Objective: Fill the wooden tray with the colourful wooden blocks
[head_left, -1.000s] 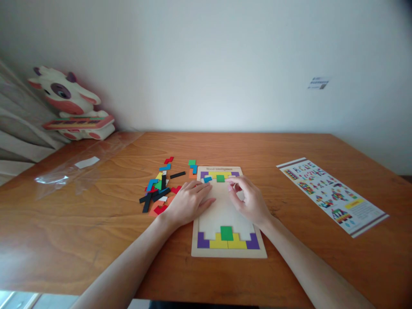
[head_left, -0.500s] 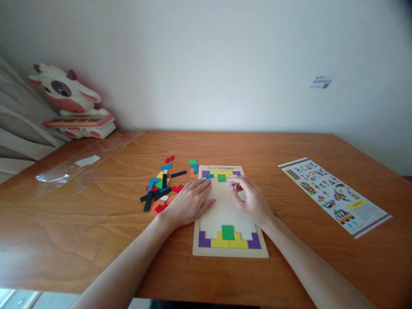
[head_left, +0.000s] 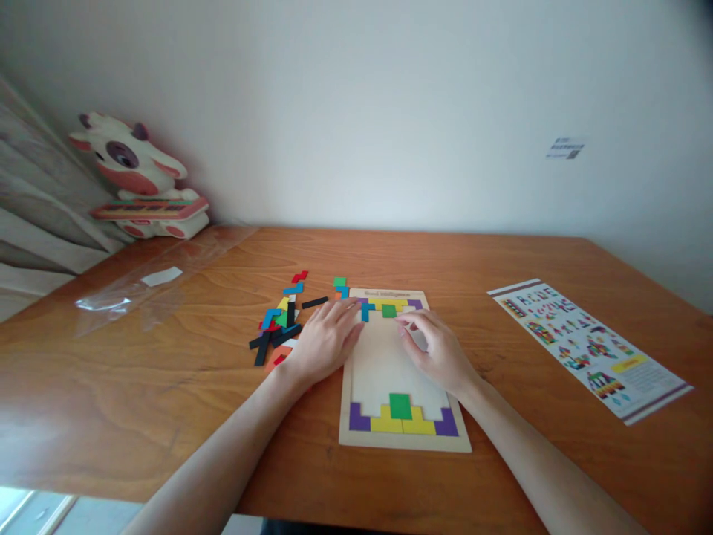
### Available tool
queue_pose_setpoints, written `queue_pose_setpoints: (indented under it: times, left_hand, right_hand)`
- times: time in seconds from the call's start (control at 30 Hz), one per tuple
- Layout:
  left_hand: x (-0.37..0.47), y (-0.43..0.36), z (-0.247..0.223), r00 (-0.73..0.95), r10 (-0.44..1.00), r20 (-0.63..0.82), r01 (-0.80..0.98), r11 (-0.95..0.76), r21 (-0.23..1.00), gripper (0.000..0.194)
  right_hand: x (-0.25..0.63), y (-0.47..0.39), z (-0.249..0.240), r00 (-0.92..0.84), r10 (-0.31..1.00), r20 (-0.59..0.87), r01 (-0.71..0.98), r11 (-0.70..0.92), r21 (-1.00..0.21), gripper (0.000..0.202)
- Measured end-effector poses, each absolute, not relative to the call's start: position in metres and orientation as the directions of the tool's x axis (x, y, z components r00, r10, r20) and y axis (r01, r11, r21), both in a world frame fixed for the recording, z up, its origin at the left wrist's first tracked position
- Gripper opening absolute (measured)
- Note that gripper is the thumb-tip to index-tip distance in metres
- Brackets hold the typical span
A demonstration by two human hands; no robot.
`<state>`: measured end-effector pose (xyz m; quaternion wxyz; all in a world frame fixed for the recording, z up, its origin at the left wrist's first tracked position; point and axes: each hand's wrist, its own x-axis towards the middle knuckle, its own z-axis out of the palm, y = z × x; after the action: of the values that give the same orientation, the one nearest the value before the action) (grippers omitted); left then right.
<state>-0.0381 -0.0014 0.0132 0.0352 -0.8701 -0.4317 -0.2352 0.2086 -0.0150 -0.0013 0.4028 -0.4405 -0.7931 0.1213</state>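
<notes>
A pale wooden puzzle board lies before me. Along its near edge sit purple and yellow pieces with a green square; its far end holds purple and yellow pieces, another green square and a blue piece. My left hand rests over the board's left edge, fingers loosely spread beside the blue piece, holding nothing visible. Over the right part, my right hand has its thumb and index finger apart, fingertips near the far green square. No piece shows between them.
Loose coloured pieces are heaped left of the board, with a green piece behind it. A printed sheet lies at the right. Clear plastic bag and cow toy keyboard are at the left.
My left hand has drawn left and away from the board's middle, uncovering more of the blue piece. The right hand stays near the far green square. The whole view has shifted slightly.
</notes>
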Motion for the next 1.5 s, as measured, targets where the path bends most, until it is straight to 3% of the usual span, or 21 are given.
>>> queue_pose_setpoints:
  times: [0.17, 0.4, 0.6, 0.9, 1.13, 1.33, 1.5]
  left_hand:
    - [-0.07, 0.02, 0.011, 0.38, 0.799, 0.467, 0.857, -0.493, 0.147, 0.036]
    - [-0.071, 0.03, -0.003, 0.58, 0.763, 0.285, 0.739, -0.64, 0.211, 0.05]
    - [-0.071, 0.03, -0.001, 0.504, 0.777, 0.376, 0.782, -0.596, 0.183, 0.035]
    - [-0.065, 0.019, 0.008, 0.528, 0.752, 0.394, 0.785, -0.609, 0.111, 0.029]
    - [-0.063, 0.015, 0.005, 0.386, 0.713, 0.585, 0.743, -0.616, 0.261, 0.028]
    - [-0.026, -0.015, 0.019, 0.335, 0.697, 0.635, 0.509, -0.7, 0.501, 0.023]
    - [-0.007, -0.031, 0.019, 0.394, 0.726, 0.564, 0.353, -0.686, 0.636, 0.022]
  right_hand:
    - [0.209, -0.015, -0.001, -0.281, 0.799, 0.532, 0.597, 0.58, -0.554, 0.017]
    - [0.209, -0.016, 0.0, -0.248, 0.803, 0.542, 0.594, 0.568, -0.569, 0.016]
    - [0.218, -0.01, 0.0, -0.062, 0.813, 0.579, 0.568, 0.506, -0.65, 0.02]
    - [0.226, -0.006, -0.001, 0.014, 0.788, 0.615, 0.573, 0.498, -0.651, 0.016]
    - [0.225, -0.008, -0.001, -0.05, 0.78, 0.624, 0.58, 0.531, -0.618, 0.018]
    - [0.214, -0.019, 0.009, -0.41, 0.691, 0.596, 0.481, 0.718, -0.502, 0.039]
    - [0.212, -0.02, 0.014, -0.49, 0.62, 0.613, 0.502, 0.775, -0.383, 0.016]
